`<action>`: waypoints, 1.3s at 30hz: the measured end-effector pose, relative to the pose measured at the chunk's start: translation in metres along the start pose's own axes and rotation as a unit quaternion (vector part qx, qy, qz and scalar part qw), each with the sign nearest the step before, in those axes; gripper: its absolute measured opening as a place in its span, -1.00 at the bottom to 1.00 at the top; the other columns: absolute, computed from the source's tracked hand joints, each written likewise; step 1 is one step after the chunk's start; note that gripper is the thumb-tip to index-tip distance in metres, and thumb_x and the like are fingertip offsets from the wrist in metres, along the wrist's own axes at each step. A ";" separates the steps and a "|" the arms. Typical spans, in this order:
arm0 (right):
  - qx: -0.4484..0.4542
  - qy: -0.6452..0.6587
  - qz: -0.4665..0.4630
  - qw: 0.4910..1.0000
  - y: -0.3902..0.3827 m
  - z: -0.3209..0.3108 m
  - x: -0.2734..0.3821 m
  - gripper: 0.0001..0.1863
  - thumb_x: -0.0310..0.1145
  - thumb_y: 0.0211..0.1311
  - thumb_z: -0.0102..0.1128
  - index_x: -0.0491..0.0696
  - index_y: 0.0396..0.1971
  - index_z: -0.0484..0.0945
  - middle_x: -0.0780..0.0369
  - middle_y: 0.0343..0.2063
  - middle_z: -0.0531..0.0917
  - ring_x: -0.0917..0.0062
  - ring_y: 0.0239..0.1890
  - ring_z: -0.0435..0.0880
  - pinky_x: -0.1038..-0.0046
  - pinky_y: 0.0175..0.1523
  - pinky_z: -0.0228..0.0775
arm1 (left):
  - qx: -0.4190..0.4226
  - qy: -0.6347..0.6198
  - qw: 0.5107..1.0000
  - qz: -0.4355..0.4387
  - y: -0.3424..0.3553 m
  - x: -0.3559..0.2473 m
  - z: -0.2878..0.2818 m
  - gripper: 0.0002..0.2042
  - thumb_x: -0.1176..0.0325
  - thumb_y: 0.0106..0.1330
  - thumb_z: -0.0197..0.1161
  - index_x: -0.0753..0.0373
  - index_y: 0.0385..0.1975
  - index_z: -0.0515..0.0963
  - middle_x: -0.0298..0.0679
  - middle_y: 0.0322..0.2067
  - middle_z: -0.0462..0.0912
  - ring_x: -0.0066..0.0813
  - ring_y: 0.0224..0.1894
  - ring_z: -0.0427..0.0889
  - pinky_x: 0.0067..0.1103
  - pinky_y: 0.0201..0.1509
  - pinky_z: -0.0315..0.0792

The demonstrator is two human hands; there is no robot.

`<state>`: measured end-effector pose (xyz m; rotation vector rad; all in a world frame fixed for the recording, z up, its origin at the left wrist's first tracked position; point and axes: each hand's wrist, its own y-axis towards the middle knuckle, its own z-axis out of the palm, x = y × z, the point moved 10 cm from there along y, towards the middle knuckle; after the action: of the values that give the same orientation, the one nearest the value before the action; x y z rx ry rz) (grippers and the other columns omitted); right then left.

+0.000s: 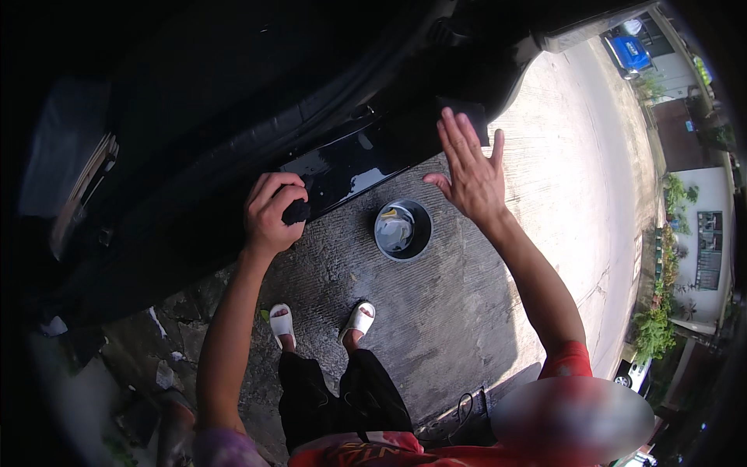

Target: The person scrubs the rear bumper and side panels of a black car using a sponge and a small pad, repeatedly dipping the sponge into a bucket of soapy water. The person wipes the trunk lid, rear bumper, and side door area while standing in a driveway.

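My left hand is closed around a black, rough-textured sponge or cloth, beside the wet, glossy black door sill of a car. Water with bright reflections lies along that sill. My right hand is raised with its fingers spread and nothing in it, close to the sill's right end. Behind its fingertips shows a dark, flat piece, whose kind I cannot make out. On the ground between my hands stands a dark grey bucket holding water and something yellowish.
My feet in white slippers stand on ridged concrete near the bucket. Broken stones lie at lower left. The open car door is on the left. A sunlit driveway, plants and a blue vehicle are to the right.
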<state>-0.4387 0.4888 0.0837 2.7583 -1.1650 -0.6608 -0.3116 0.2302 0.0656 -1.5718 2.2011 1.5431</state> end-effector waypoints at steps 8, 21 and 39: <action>-0.099 -0.008 0.044 0.994 0.020 -0.036 -0.032 -0.07 0.42 0.35 -0.20 0.08 0.54 0.20 0.41 0.61 0.01 0.54 0.64 -0.07 -0.34 0.52 -0.36 | -0.032 0.044 0.998 -0.045 -0.001 -0.004 0.004 -0.77 0.63 -0.09 0.32 0.21 -0.41 0.57 -0.26 -0.24 0.63 -0.15 -0.21 0.63 -0.34 -0.12 0.51; -0.158 0.066 0.106 0.979 0.036 -0.050 -0.031 -0.04 0.42 0.38 -0.19 -0.05 0.52 0.20 0.26 0.60 0.05 0.40 0.63 -0.02 -0.42 0.50 -0.46 | -0.045 0.080 0.994 -0.060 0.001 -0.001 -0.006 -0.77 0.63 -0.11 0.34 0.22 -0.41 0.57 -0.26 -0.24 0.63 -0.16 -0.21 0.63 -0.36 -0.14 0.51; -0.216 0.095 0.159 0.959 0.034 -0.055 -0.046 0.02 0.45 0.40 -0.29 -0.12 0.54 0.13 0.13 0.60 0.03 0.30 0.65 -0.10 -0.38 0.49 -0.70 | -0.062 0.080 0.993 -0.059 0.002 -0.001 -0.001 -0.78 0.59 -0.09 0.34 0.22 -0.40 0.56 -0.25 -0.23 0.63 -0.18 -0.21 0.64 -0.35 -0.14 0.51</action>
<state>-0.4671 0.4918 0.1573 2.1601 -1.2127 -0.5220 -0.3119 0.2297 0.0676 -1.8875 2.0788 1.6011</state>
